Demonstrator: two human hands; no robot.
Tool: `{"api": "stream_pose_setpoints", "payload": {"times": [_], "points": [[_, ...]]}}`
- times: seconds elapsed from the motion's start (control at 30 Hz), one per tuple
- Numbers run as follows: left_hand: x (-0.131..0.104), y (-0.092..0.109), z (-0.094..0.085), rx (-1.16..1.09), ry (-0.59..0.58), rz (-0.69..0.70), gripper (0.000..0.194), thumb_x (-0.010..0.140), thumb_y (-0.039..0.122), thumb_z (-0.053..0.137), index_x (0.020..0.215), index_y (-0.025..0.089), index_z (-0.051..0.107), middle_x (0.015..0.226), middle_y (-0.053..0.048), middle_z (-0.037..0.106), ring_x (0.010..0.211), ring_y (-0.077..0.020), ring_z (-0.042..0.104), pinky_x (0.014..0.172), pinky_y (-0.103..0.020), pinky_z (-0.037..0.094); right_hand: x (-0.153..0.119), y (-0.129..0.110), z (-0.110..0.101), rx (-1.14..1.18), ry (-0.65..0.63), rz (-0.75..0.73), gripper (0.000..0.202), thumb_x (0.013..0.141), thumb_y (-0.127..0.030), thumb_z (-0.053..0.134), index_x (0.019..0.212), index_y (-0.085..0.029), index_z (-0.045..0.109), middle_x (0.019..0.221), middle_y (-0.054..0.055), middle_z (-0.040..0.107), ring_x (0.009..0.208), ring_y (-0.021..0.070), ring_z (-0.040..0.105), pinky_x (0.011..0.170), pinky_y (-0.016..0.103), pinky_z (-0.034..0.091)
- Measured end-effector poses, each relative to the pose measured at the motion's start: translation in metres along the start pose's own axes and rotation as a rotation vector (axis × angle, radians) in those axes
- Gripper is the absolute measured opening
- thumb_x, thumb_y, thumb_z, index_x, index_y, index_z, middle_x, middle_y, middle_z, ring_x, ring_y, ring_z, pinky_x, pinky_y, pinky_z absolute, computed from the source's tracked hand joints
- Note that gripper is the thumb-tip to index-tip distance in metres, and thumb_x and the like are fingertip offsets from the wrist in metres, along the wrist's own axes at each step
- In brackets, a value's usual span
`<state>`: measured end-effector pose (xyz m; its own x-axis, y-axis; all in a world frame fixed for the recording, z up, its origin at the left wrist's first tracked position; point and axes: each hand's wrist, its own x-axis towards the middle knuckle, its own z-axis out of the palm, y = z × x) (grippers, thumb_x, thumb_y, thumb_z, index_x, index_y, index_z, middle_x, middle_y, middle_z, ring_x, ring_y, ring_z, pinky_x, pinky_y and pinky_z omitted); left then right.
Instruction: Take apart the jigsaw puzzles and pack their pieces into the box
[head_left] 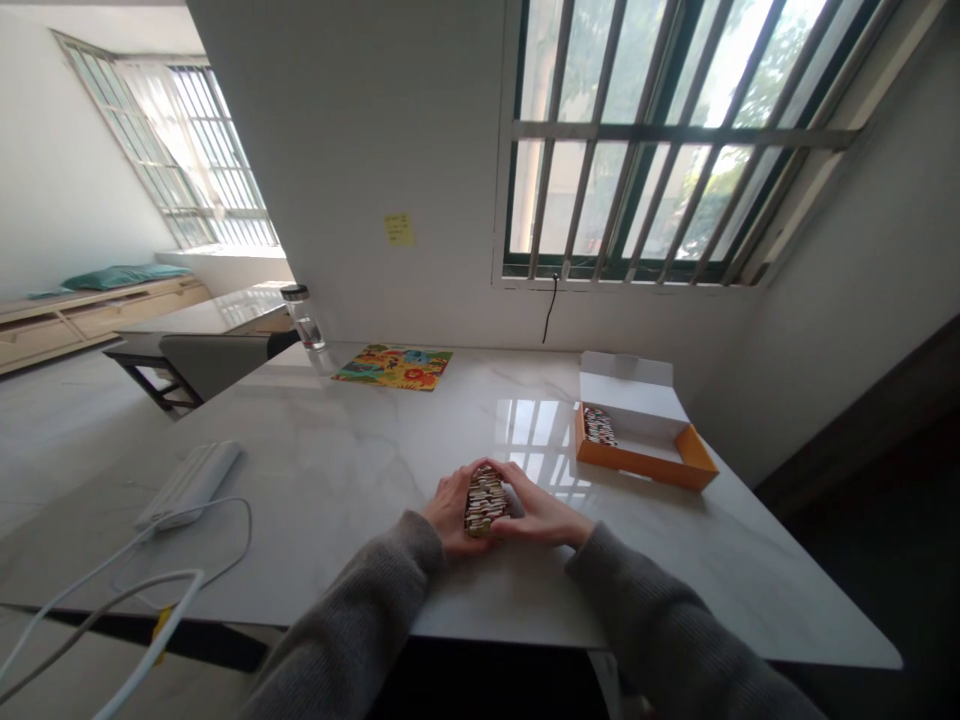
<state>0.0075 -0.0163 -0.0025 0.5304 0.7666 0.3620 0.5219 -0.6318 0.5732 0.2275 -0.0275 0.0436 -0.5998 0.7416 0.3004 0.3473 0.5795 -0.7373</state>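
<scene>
Between my two hands, low over the near middle of the white table (pixel 360 470), is a stack of cardboard puzzle pieces (pixel 485 502), its layered edges facing me. My left hand (pixel 450 510) wraps the stack's left side, with fingers reaching around its far end and underside. On the right side my right hand (pixel 541 512) grips it with the thumb near the front and fingers at the top. An orange box (pixel 637 466) lies to the right with its white lid flap (pixel 630 375) folded back. More pieces (pixel 600 427) stand packed at the box's left end.
A colourful animal picture sheet (pixel 396 366) lies at the table's back edge, near a clear bottle (pixel 306 320). At the left are a white power strip (pixel 191 485) and loose white cables (pixel 169 625). Behind the table rise a wall and a barred window (pixel 630 190).
</scene>
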Motion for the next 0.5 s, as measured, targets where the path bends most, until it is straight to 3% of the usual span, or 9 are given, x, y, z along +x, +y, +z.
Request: {"api": "stream_pose_setpoints", "payload": {"times": [0.03, 0.1, 0.17, 0.23, 0.33, 0.5], "points": [[0.000, 0.000, 0.000, -0.024, 0.017, -0.006, 0.115, 0.056, 0.041, 0.080, 0.150, 0.025, 0.016, 0.134, -0.012, 0.053, 0.120, -0.0349, 0.055, 0.104, -0.054, 0.040, -0.001, 0.001, -0.010, -0.048, 0.054, 0.012, 0.072, 0.086, -0.038, 0.065, 0.148, -0.022, 0.033, 0.132, 0.011, 0.050, 0.125, 0.0262, 0.049, 0.110, 0.043, 0.039], [0.000, 0.000, 0.000, -0.065, 0.044, -0.009, 0.114, 0.056, 0.040, 0.080, 0.149, 0.027, 0.016, 0.132, -0.012, 0.057, 0.121, -0.0351, 0.056, 0.104, -0.057, 0.040, -0.005, 0.008, -0.033, -0.248, 0.300, 0.092, 0.049, 0.094, -0.035, 0.052, 0.141, -0.022, 0.044, 0.126, 0.012, 0.053, 0.118, 0.0268, 0.051, 0.105, 0.046, 0.041], [-0.001, 0.000, 0.001, -0.089, 0.063, -0.009, 0.114, 0.055, 0.040, 0.080, 0.148, 0.028, 0.016, 0.127, -0.011, 0.061, 0.120, -0.0353, 0.057, 0.104, -0.058, 0.040, -0.010, 0.023, -0.057, -0.566, 0.518, 0.235, 0.040, 0.093, -0.031, 0.051, 0.130, -0.018, 0.055, 0.121, 0.015, 0.055, 0.115, 0.0318, 0.048, 0.103, 0.051, 0.037], [0.000, 0.000, 0.001, -0.093, 0.071, -0.011, 0.114, 0.055, 0.040, 0.081, 0.148, 0.028, 0.017, 0.124, -0.011, 0.063, 0.120, -0.0355, 0.058, 0.104, -0.059, 0.040, -0.016, 0.040, -0.074, -0.805, 0.605, 0.421, 0.038, 0.090, -0.030, 0.052, 0.124, -0.015, 0.060, 0.118, 0.018, 0.055, 0.113, 0.0361, 0.045, 0.097, 0.054, 0.036], [0.000, 0.001, 0.000, -0.097, 0.079, -0.004, 0.113, 0.055, 0.042, 0.081, 0.148, 0.028, 0.018, 0.122, -0.012, 0.064, 0.119, -0.0356, 0.058, 0.104, -0.059, 0.041, -0.023, 0.058, -0.080, -0.917, 0.534, 0.497, 0.036, 0.090, -0.030, 0.051, 0.119, -0.014, 0.063, 0.113, 0.019, 0.058, 0.108, 0.0359, 0.046, 0.091, 0.051, 0.038], [0.000, 0.005, -0.002, -0.117, 0.080, -0.028, 0.114, 0.054, 0.040, 0.081, 0.149, 0.028, 0.019, 0.123, -0.013, 0.064, 0.118, -0.0367, 0.058, 0.102, -0.060, 0.042, -0.014, 0.055, -0.054, -0.912, 0.505, 0.383, 0.031, 0.089, -0.028, 0.053, 0.115, -0.017, 0.066, 0.110, 0.017, 0.058, 0.105, 0.0330, 0.046, 0.091, 0.049, 0.037]]}}
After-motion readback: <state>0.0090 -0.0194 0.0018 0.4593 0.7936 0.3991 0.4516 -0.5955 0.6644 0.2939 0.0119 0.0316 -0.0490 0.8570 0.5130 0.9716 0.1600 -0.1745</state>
